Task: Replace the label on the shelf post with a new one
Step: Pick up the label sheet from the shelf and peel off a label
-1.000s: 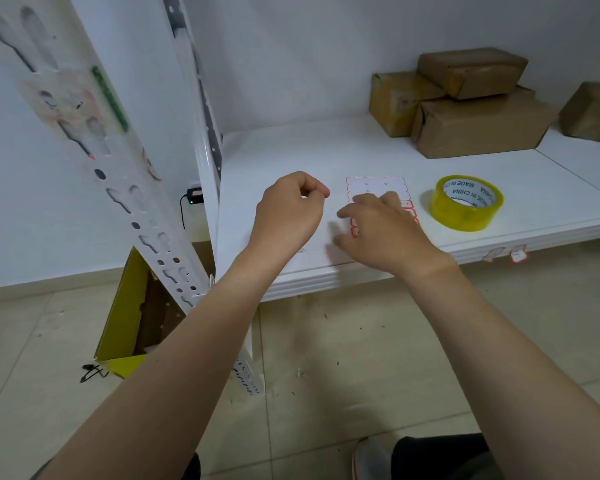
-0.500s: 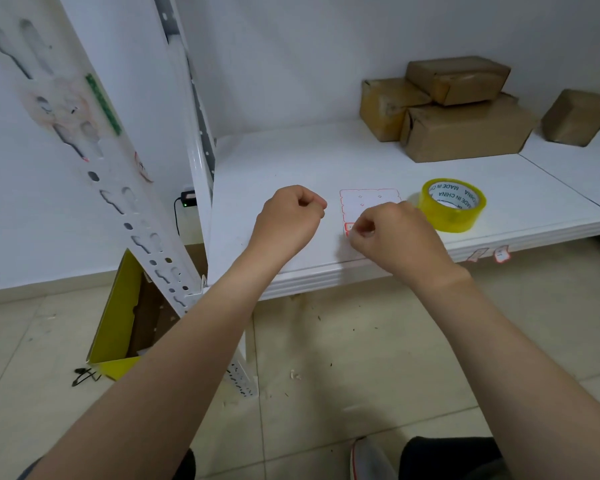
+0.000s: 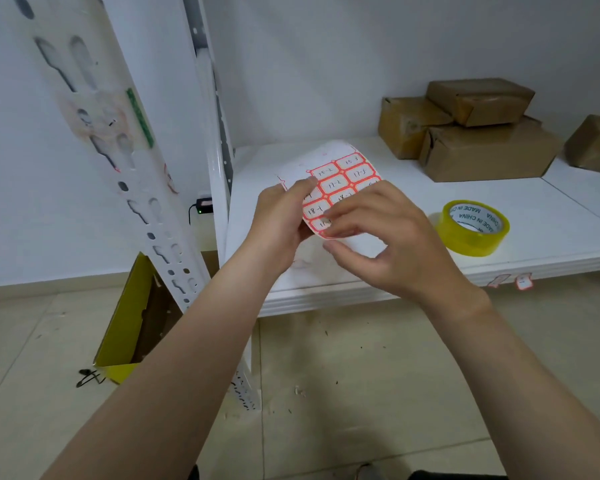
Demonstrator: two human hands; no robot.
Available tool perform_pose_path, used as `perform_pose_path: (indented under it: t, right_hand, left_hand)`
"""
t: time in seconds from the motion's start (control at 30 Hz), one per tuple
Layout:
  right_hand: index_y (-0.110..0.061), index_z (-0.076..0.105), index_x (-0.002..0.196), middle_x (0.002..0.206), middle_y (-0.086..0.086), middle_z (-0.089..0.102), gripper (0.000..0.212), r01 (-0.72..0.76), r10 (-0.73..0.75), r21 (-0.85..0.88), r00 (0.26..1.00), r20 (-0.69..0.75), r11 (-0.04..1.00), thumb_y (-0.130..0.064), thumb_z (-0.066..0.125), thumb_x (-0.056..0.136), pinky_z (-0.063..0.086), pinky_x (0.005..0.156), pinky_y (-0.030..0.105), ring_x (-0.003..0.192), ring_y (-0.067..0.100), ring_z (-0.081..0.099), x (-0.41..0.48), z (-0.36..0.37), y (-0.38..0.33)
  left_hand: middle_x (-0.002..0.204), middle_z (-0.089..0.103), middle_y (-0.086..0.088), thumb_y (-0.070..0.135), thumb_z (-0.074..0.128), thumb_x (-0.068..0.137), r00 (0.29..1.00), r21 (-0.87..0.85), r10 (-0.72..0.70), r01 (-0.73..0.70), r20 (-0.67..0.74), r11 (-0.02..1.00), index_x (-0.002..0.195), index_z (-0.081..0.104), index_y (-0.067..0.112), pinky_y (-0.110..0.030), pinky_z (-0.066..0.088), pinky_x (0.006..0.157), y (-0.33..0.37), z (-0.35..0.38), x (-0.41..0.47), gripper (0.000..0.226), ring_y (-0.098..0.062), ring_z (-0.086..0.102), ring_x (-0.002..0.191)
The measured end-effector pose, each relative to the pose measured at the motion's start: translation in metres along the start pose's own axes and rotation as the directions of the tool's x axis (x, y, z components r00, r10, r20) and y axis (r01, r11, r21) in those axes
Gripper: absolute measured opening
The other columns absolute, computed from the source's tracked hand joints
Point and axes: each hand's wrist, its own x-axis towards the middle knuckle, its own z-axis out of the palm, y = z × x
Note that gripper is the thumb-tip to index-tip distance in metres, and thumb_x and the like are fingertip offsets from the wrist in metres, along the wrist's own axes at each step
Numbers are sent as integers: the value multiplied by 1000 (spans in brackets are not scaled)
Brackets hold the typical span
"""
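Left hand and right hand pinch a label sheet marked 17-2, 18-1 over the shelf front edge, near tape printed MADE IN CHINA.

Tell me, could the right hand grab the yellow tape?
Probably yes: the tape roll lies uncovered on the shelf beside the right hand, though its fingers must first release the label sheet.

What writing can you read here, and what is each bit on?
"MADE IN CHINA": printed on the inner core of the tape roll.
"17-2" and "18-1": handwritten on the label sheet.
Too blurred or covered to read: the sheet's other labels, the shelf-edge tags, the old post label.
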Motion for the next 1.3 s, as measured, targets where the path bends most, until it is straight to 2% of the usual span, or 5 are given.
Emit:
perform_pose_path:
  t: [0.17,0.4,0.83,1.03,1.3]
  right_hand:
    - [-8,73,92,96,3,72,21,-224,228,61,970,-86,973,-27,63,96,56,80,35,91,18,65,4,-5,-3]
    - [-18,76,107,103,-5,71,16,-488,501,116,828,-253,865,-24,71,94,60,77,34,87,10,69,8,-3,5]
    - [-21,77,100,99,-9,71,25,-547,578,187,763,-289,816,-42,77,86,58,69,25,78,6,70,12,-8,3]
    - [-19,77,99,95,-10,73,22,-564,614,244,746,-258,789,-39,76,88,51,64,9,82,2,68,13,-8,2]
    - [-20,78,92,91,-11,73,11,-601,700,376,676,-232,705,-30,75,90,63,67,42,81,12,71,13,-9,7]
  left_hand:
    - [113,78,2,27,55,104,991,176,130,-120,-43,977,126,64,21,-45,62,89,2,4,-1,25,-18,78,96]
    - [111,79,-2,16,58,102,991,60,92,-98,102,993,121,69,14,-48,62,90,-3,19,-7,22,-21,77,95]
    - [108,79,-6,26,61,101,983,105,91,-109,158,989,116,72,16,-56,55,100,-4,27,-13,22,-29,74,101]
    - [111,77,-12,32,60,101,981,168,98,-127,168,978,116,75,16,-56,55,100,-2,27,-16,27,-37,71,109]
    - [98,80,1,34,62,99,972,254,142,-187,185,949,99,78,21,-32,63,76,-1,27,-18,20,-21,76,94]
